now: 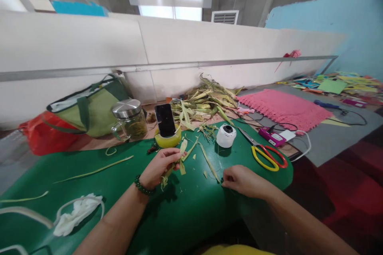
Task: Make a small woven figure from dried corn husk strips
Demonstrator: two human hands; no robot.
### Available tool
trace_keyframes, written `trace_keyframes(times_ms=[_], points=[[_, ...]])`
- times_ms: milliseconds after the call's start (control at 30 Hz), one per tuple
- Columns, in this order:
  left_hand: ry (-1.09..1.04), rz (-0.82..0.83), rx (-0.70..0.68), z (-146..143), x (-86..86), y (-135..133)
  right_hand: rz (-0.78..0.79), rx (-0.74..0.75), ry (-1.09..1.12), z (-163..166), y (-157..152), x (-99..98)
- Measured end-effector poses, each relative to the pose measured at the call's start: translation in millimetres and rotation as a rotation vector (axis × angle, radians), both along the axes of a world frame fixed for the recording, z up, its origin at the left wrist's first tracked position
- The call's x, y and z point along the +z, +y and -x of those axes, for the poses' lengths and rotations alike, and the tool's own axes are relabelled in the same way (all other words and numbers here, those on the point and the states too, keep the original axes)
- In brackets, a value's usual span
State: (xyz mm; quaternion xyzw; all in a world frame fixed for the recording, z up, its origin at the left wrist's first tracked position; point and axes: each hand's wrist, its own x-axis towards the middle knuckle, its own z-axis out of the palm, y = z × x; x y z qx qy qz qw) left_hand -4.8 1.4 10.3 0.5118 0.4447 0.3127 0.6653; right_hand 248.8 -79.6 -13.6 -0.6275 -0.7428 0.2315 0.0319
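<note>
My left hand (160, 166), with a green bead bracelet on the wrist, is closed round a small bunch of corn husk strips (172, 165) above the green mat (89, 191). My right hand (241, 181) rests on the mat to the right, its fingers pinched together on something too small to make out, close to a thin thread that runs from a white spool (226, 136). Loose husk strips (206, 159) lie between the hands.
Scissors with yellow and red handles (265, 155) lie right of the spool. A phone (165, 120) stands in a yellow holder; a lidded glass jar (130, 120) and a green bag (89, 107) are to its left. A husk pile (206, 101) and pink mat (283, 107) lie behind. White cloth (76, 213) lies front left.
</note>
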Motion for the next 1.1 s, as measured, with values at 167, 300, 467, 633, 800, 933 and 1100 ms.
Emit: trace_keyframes(times_ms=[167,300,467,633,800,933,1100], points=[[0.012,0.021,-0.001,1.0,3.2,-0.9,-0.268,-0.160,0.299,-13.7,3.7,7.1],[-0.076,0.001,-0.102,1.9,4.1,-2.6,-0.330,-0.262,0.677,-4.8,10.4,19.1],[-0.221,-0.006,-0.284,-0.2,-8.5,-6.2,-0.277,-0.217,0.919,40.4,27.9,14.6],[-0.223,0.023,-0.245,-1.8,-15.0,-4.8,-0.312,-0.101,0.965,76.6,40.9,11.4],[-0.191,-0.008,-0.148,4.9,-5.5,0.1,-0.432,-0.003,0.776,72.2,49.0,13.7],[-0.193,-0.014,-0.113,11.6,3.5,1.4,-0.458,-0.097,0.782,60.6,53.2,17.0],[-0.169,-0.033,-0.114,13.5,7.6,1.6,0.046,0.064,1.117,70.7,56.1,10.9]])
